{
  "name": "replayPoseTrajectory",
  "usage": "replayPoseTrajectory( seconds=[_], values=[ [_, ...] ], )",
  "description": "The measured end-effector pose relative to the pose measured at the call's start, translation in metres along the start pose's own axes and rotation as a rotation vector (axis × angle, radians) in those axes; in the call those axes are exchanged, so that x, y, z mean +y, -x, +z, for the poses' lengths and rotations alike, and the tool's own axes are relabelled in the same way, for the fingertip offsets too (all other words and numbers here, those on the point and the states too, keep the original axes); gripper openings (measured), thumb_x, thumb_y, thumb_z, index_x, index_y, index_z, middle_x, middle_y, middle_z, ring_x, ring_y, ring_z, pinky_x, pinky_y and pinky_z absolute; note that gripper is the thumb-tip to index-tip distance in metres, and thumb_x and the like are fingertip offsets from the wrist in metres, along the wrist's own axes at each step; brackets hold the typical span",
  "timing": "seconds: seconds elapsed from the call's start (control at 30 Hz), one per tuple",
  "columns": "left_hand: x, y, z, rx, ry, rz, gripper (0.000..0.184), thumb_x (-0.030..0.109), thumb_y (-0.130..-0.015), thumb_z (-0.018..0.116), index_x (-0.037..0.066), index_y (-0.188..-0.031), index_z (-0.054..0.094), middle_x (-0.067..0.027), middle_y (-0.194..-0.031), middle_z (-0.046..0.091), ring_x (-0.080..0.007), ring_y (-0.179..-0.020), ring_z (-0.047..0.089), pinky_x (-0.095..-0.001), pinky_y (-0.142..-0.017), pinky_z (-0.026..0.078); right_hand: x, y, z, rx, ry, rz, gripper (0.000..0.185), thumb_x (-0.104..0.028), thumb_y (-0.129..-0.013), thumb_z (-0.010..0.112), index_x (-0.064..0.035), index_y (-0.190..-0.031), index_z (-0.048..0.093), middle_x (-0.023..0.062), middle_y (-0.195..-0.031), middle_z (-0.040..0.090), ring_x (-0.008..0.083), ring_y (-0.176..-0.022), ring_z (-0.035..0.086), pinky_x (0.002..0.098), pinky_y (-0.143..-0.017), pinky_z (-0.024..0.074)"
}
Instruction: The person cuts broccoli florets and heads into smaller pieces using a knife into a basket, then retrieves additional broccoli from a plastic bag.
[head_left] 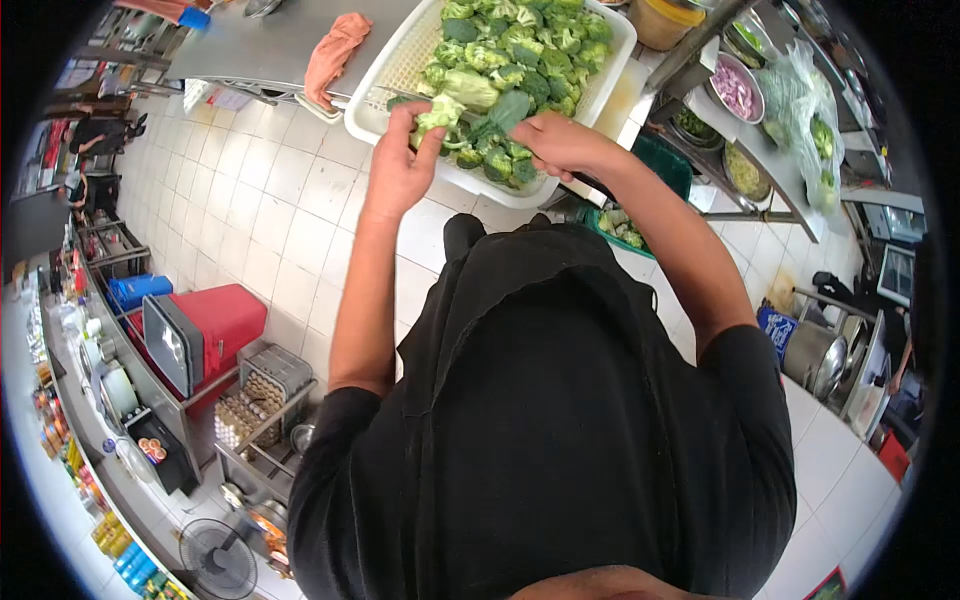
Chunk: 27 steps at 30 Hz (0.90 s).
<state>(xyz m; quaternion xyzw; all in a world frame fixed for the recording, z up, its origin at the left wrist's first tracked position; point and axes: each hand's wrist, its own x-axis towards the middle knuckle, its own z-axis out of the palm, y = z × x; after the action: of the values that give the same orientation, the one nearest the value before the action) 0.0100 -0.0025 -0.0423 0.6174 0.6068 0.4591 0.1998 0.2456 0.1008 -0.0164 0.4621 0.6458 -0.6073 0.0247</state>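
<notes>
Between the thumb and fingers of my left hand is a pale green broccoli piece, held over the near left part of a white plastic basket. My right hand is closed above the basket's near right side. A dark handle, seemingly a knife, sticks out below its palm; the blade is hard to make out. By the right fingertips lies a dark green leaf. Many cut broccoli florets fill the basket.
An orange cloth lies on the steel table at left. A green crate with broccoli pieces stands low at right. Beyond it, a shelf carries a bowl of chopped purple onion and a plastic bag. Other people are farther off.
</notes>
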Motion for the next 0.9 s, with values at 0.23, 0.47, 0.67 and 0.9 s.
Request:
replayPoseTrajectory(
  seconds=[0.23, 0.47, 0.67, 0.9],
  values=[
    [-0.032, 0.017, -0.029, 0.242, 0.088, -0.219, 0.029, 0.014, -0.098, 0.066, 0.002, -0.122, 0.055, -0.0064, -0.095, 0.065, -0.0120, -0.080, 0.056, -0.0271, -0.073, 0.048, 0.033, 0.049, -0.027, 0.182, -0.506, -0.034, 0.043, -0.047, -0.104, 0.053, -0.0045, -0.098, 0.058, 0.0005, -0.067, 0.054, 0.0074, -0.046, 0.044, 0.0264, -0.040, 0.0366],
    [-0.009, 0.005, -0.004, 0.229, 0.279, -0.227, 0.030, 0.011, -0.098, 0.066, 0.000, -0.123, 0.053, -0.0046, -0.101, 0.062, -0.0090, -0.083, 0.054, -0.0231, -0.071, 0.046, 0.084, 0.115, -0.052, 0.380, -0.707, -0.010, 0.039, -0.044, -0.105, 0.051, -0.0058, -0.101, 0.059, 0.0019, -0.068, 0.055, 0.0082, -0.047, 0.043, 0.0256, -0.042, 0.0338],
    [0.041, -0.035, 0.068, -0.087, 0.267, -0.056, 0.035, 0.012, -0.095, 0.070, 0.000, -0.125, 0.056, -0.0047, -0.099, 0.063, -0.0086, -0.082, 0.055, -0.0234, -0.069, 0.045, 0.111, 0.178, -0.065, 0.612, -0.612, -0.108, 0.045, -0.045, -0.107, 0.047, -0.0089, -0.081, 0.055, -0.0004, -0.059, 0.051, 0.0063, -0.044, 0.042, 0.0238, -0.041, 0.0315],
    [0.135, -0.070, 0.160, -0.484, 0.193, 0.290, 0.047, 0.013, -0.090, 0.075, 0.004, -0.132, 0.057, -0.0066, -0.113, 0.067, -0.0136, -0.092, 0.062, -0.0290, -0.077, 0.052, 0.140, 0.248, -0.055, 0.879, -0.776, -0.171, 0.044, -0.043, -0.107, 0.049, -0.0055, -0.086, 0.060, 0.0021, -0.066, 0.056, 0.0071, -0.047, 0.044, 0.0232, -0.043, 0.0336]
  ],
)
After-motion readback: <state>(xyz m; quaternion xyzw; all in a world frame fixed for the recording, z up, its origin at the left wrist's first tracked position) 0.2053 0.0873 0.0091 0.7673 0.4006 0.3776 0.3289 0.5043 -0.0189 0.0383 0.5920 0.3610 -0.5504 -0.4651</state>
